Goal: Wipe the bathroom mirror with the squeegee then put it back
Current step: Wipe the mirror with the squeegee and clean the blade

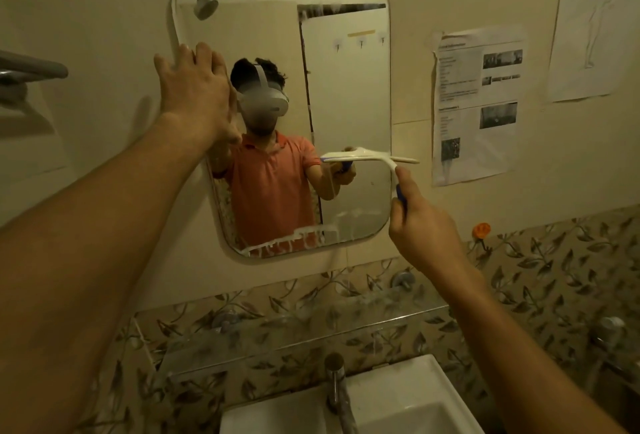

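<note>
The right hand (419, 229) grips the squeegee (374, 158) by its handle, blade level across the mirror's (263, 18) right edge; the left hand (194, 94), fingers straight, braces the left edge; white streaks (287, 239) below suggest a downward pull.

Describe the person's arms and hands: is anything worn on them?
Both forearms are bare to the frame edge. The left hand and the right hand carry no glove, ring or watch that I can see. The mirror reflection shows short sleeves of a coral polo shirt.

Left hand (194, 94) flat and raised; right hand (420, 225) curled tight.
</note>
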`<state>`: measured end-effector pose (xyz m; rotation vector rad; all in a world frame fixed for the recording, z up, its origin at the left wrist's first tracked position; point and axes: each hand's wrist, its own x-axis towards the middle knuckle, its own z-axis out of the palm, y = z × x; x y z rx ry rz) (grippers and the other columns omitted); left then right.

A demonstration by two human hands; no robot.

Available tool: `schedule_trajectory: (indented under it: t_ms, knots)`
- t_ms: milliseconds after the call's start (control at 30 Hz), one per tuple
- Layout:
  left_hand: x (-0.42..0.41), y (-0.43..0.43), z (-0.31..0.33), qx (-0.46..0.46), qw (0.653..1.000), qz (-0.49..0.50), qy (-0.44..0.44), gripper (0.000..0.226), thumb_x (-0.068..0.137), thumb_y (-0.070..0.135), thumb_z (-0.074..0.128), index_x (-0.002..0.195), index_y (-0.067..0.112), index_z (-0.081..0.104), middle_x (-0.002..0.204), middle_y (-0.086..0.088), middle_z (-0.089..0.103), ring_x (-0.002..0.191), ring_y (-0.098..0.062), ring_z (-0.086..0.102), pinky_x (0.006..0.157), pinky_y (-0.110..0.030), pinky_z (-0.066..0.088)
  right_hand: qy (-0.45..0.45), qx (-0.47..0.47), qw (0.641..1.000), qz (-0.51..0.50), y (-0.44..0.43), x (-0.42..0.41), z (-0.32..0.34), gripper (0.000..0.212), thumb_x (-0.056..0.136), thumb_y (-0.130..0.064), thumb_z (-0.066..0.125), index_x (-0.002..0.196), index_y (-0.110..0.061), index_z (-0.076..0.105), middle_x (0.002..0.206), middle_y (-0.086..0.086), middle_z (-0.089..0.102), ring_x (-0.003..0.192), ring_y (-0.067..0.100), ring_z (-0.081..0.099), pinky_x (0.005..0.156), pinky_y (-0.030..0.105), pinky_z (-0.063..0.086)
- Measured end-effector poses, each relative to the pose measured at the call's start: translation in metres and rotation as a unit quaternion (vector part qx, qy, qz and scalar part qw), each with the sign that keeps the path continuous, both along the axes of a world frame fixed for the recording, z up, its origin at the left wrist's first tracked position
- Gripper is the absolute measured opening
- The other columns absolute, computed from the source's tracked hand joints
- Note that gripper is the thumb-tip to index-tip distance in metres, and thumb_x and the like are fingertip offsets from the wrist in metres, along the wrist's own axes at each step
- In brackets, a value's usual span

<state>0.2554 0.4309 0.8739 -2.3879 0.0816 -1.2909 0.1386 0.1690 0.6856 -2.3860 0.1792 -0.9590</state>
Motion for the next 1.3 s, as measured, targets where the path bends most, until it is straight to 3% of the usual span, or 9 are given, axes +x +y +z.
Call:
schedule_trajectory:
  t_ms: [467, 667, 833, 1000, 1200, 1300]
  knots:
    - [0.0, -0.002, 0.001, -0.003, 1.0, 0.002, 0.005, 0.126, 0.049, 0.072, 0.084, 0.144, 0.004, 0.036, 0.129, -0.019, 0.038, 0.122, -0.038, 0.041, 0.102, -0.059, 0.04, 0.034, 0.049, 0.998, -0.007, -0.003, -0.004, -0.055, 0.066, 0.108, -0.029, 0.039, 0.16, -0.044, 0.002, 0.066, 0.002, 0.06, 0.054, 0.018, 0.059, 0.056, 0.041, 0.058]
    - [-0.002, -0.007, 0.005, -0.006, 1.0, 0.004, 0.013, 0.128, 0.049, 0.074, 0.083, 0.146, 0.006, 0.034, 0.13, -0.018, 0.037, 0.124, -0.037, 0.039, 0.103, -0.058, 0.038, 0.025, 0.051, 0.998, -0.014, -0.002, -0.009, -0.059, 0.066, 0.108, -0.028, 0.041, 0.162, -0.039, 0.005, 0.065, -0.002, 0.058, 0.051, 0.013, 0.056, 0.045, 0.026, 0.045]
    - [0.002, -0.002, -0.001, -0.01, 1.0, 0.001, 0.008, 0.129, 0.047, 0.075, 0.083, 0.146, 0.006, 0.035, 0.132, -0.018, 0.037, 0.126, -0.036, 0.038, 0.102, -0.058, 0.039, 0.044, 0.042, 0.998, -0.015, 0.002, -0.009, -0.068, 0.066, 0.109, -0.029, 0.039, 0.162, -0.039, 0.002, 0.068, -0.002, 0.06, 0.053, 0.013, 0.059, 0.051, 0.032, 0.054]
    - [0.003, -0.001, 0.0, -0.01, 1.0, -0.001, 0.009, 0.13, 0.046, 0.076, 0.083, 0.146, 0.007, 0.035, 0.131, -0.017, 0.038, 0.125, -0.036, 0.04, 0.102, -0.059, 0.04, 0.043, 0.057, 0.997, -0.017, 0.004, -0.009, -0.076, 0.065, 0.108, -0.027, 0.04, 0.163, -0.036, 0.005, 0.069, -0.003, 0.059, 0.055, 0.012, 0.057, 0.051, 0.029, 0.05]
    - [0.004, -0.001, 0.0, -0.009, 1.0, -0.001, 0.01, 0.13, 0.048, 0.075, 0.083, 0.147, 0.006, 0.034, 0.132, -0.018, 0.038, 0.126, -0.037, 0.04, 0.104, -0.059, 0.039, 0.071, 0.078, 0.994, -0.006, 0.004, -0.016, -0.083, 0.064, 0.108, -0.03, 0.039, 0.162, -0.04, 0.006, 0.071, 0.001, 0.062, 0.057, 0.015, 0.061, 0.054, 0.037, 0.056]
    - [0.005, -0.002, 0.0, -0.011, 1.0, -0.001, 0.012, 0.129, 0.05, 0.073, 0.083, 0.148, 0.005, 0.033, 0.134, -0.018, 0.037, 0.128, -0.037, 0.039, 0.105, -0.059, 0.038, 0.047, 0.088, 0.995, 0.008, 0.003, -0.024, -0.059, 0.061, 0.108, -0.029, 0.04, 0.162, -0.04, 0.012, 0.066, 0.001, 0.06, 0.053, 0.015, 0.057, 0.048, 0.034, 0.051]
